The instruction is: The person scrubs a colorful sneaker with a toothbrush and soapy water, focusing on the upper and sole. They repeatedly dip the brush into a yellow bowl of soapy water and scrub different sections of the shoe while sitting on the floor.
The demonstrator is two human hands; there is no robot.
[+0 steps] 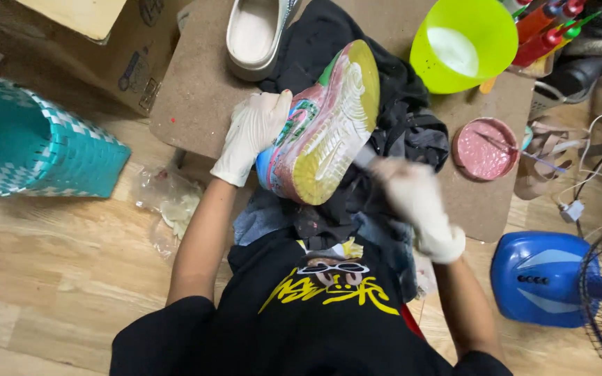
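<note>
Two gloved hands work on one sneaker (322, 129), which lies sole-up on dark cloth (398, 97) over the person's lap; to the far left of the grip sits a teal woven basket (36, 143); the left hand (252, 132) clamps the shoe's upper from the side, fingers wrapped round it, wrist bent and forearm angled up from the body; the sole looks streaked with pink, green and yellow, so the work seems well under way, though how much remains cannot be told; the right hand (412, 195), blurred, closes on a thin tool at the sole's edge; beyond it sit a pink paste tin (485, 148) and a lime-green bowl (465, 45).
</note>
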